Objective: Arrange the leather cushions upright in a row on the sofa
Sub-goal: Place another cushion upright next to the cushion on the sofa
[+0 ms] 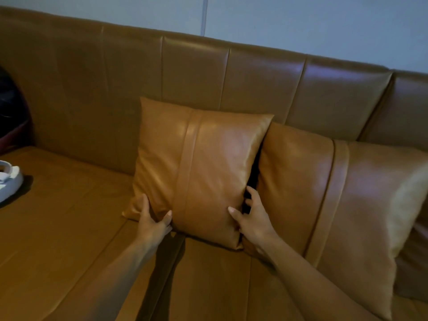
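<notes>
A tan leather cushion [199,163] with a vertical centre strip stands upright on the sofa seat [69,239], leaning on the backrest [190,70]. My left hand [151,220] grips its lower left corner. My right hand [251,215] holds its lower right edge, fingers tucked into the gap beside it. A second, matching cushion [342,205] stands upright right next to it on the right, touching or nearly touching the first.
A white object [9,181] lies on the seat at the far left edge. Something dark [11,107] sits behind it against the sofa's left end. A pale wall [301,24] rises behind the backrest.
</notes>
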`<move>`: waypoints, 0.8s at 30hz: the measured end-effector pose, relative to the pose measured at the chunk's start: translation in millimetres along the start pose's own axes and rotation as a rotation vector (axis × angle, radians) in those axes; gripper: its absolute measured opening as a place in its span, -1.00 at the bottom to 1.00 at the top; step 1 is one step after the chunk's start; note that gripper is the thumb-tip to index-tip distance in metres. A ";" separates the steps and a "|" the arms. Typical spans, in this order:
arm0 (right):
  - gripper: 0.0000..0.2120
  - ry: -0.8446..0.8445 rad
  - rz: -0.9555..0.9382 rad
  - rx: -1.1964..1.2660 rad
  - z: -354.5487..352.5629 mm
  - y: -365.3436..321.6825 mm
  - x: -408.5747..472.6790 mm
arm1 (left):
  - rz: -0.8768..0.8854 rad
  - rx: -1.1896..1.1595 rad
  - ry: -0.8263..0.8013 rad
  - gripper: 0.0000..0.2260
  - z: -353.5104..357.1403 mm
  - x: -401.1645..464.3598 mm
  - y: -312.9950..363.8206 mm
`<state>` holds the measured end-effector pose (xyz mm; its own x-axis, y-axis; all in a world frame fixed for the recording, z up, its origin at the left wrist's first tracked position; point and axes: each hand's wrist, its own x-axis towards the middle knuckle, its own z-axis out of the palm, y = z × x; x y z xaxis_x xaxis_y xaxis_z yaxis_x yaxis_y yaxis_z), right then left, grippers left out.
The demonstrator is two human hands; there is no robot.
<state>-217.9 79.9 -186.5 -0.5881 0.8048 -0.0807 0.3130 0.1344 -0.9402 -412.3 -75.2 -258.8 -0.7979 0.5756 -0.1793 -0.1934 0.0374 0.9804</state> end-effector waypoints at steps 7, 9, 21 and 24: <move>-0.15 -0.135 0.060 0.032 -2.2 2.7 -13.0 | -0.148 0.364 0.023 -0.13 -5.9 6.8 7.3; -0.19 -0.103 0.028 -0.012 -2.8 0.2 -20.6 | -0.097 0.560 0.065 -0.17 -0.3 -1.5 8.7; -0.23 0.176 -0.289 -0.585 -107.3 -20.2 -95.4 | 0.315 1.139 -0.081 -0.06 125.1 -110.2 64.0; -0.21 0.261 -0.262 -0.642 -159.5 -19.0 -123.5 | 0.432 1.167 -0.149 -0.04 176.2 -146.0 87.4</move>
<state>-32.3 70.2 -105.9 -0.5324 0.8001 0.2763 0.6079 0.5885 -0.5330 -212.1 -12.0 -132.6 -0.5830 0.8048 0.1111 0.7488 0.4791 0.4580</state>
